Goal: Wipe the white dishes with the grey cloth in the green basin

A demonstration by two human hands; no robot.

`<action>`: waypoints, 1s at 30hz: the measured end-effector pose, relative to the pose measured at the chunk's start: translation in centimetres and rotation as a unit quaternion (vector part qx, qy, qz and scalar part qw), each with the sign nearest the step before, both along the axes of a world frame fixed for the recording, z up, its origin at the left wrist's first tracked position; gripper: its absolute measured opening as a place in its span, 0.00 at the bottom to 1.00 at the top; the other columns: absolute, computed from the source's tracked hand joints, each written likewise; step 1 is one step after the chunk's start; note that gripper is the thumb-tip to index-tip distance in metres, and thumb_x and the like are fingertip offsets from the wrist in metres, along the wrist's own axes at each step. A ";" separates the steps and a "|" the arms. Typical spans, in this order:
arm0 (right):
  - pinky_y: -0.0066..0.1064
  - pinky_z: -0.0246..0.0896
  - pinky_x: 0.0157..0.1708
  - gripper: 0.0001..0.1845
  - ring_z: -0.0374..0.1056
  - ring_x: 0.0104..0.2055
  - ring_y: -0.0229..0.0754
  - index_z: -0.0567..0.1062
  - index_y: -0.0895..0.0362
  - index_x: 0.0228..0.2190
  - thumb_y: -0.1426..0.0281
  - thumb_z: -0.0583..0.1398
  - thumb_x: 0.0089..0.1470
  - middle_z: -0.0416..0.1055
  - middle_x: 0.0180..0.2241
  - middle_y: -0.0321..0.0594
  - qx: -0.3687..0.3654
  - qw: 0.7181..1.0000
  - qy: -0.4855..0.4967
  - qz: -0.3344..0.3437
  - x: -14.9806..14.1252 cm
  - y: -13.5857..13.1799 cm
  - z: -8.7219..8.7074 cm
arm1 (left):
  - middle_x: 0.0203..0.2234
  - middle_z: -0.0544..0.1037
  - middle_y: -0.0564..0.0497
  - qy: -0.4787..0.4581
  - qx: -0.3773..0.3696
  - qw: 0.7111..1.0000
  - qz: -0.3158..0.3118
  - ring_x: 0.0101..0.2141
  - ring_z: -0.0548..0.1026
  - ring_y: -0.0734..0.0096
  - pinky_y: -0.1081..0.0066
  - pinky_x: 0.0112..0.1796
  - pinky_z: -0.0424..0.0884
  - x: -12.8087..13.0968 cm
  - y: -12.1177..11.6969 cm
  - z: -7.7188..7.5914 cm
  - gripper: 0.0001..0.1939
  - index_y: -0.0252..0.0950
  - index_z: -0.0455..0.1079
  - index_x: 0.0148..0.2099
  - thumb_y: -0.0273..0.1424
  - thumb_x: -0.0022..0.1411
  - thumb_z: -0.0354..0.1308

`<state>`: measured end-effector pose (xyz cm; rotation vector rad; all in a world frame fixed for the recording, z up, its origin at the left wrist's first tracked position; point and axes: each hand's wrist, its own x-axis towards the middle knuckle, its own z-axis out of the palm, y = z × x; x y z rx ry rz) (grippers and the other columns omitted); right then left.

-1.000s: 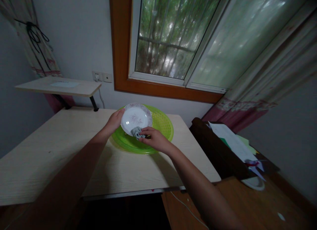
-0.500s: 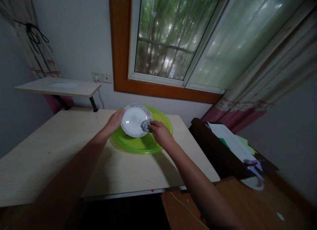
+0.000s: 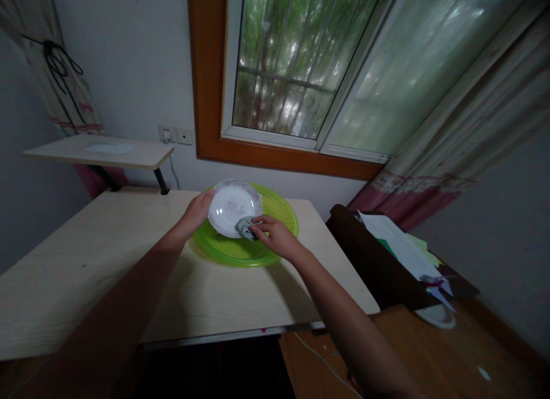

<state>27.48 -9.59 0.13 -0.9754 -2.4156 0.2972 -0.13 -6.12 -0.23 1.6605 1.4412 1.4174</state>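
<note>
A white plate (image 3: pixel 232 204) with a faint pattern is held tilted over a round green plastic basin (image 3: pixel 275 215) on the pale wooden table (image 3: pixel 107 255). My left hand (image 3: pixel 196 210) grips the plate's left rim, fingers closed round it. My right hand (image 3: pixel 275 235) pinches a small grey cloth (image 3: pixel 244 227) and presses it against the plate's lower right edge.
A small raised shelf (image 3: pixel 101 152) stands at the table's back left, by a wall socket (image 3: pixel 174 135). To the right is a dark wooden piece (image 3: pixel 378 267) with papers (image 3: pixel 399 247) on it, and a white dish (image 3: pixel 433 317) lower down. A window and curtains are behind.
My right hand has carried the cloth along the plate's edge: from the bottom a second ago, up to the right side, and now back down to the lower right. The plate stays held.
</note>
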 end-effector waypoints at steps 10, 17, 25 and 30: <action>0.44 0.65 0.58 0.15 0.71 0.54 0.50 0.83 0.58 0.43 0.69 0.56 0.65 0.76 0.51 0.50 0.093 0.992 0.014 -0.083 0.7 4.3 0.1 | 0.47 0.82 0.38 -0.006 -0.012 0.999 -0.032 0.49 0.77 0.52 0.58 0.54 0.71 0.3 0.1 0.2 0.35 0.31 0.77 0.48 0.57 0.64 0.45; 0.40 0.63 0.58 0.23 0.71 0.53 0.48 0.83 0.57 0.44 0.56 0.54 0.66 0.75 0.50 0.50 0.079 0.955 0.211 -0.195 0.6 5.3 1.1 | 0.47 0.82 0.38 -0.027 -0.012 0.999 -0.027 0.52 0.77 0.51 0.56 0.55 0.70 0.3 0.3 0.1 0.36 0.31 0.77 0.49 0.58 0.63 0.47; 0.34 0.66 0.41 0.27 0.74 0.38 0.46 0.82 0.58 0.30 0.48 0.58 0.59 0.79 0.33 0.42 -0.146 0.957 0.158 -0.193 0.7 4.7 0.5 | 0.45 0.82 0.39 -0.065 -0.016 0.997 -0.034 0.51 0.77 0.51 0.57 0.55 0.70 -0.1 0.4 -0.3 0.35 0.31 0.76 0.49 0.58 0.64 0.48; 0.34 0.68 0.41 0.18 0.75 0.39 0.46 0.82 0.60 0.37 0.59 0.64 0.53 0.81 0.38 0.45 -0.247 0.937 0.184 -0.163 -0.4 4.3 -0.9 | 0.45 0.82 0.40 -0.092 -0.026 0.995 -0.035 0.51 0.77 0.51 0.58 0.54 0.71 -0.2 0.6 -0.6 0.34 0.32 0.76 0.49 0.58 0.62 0.50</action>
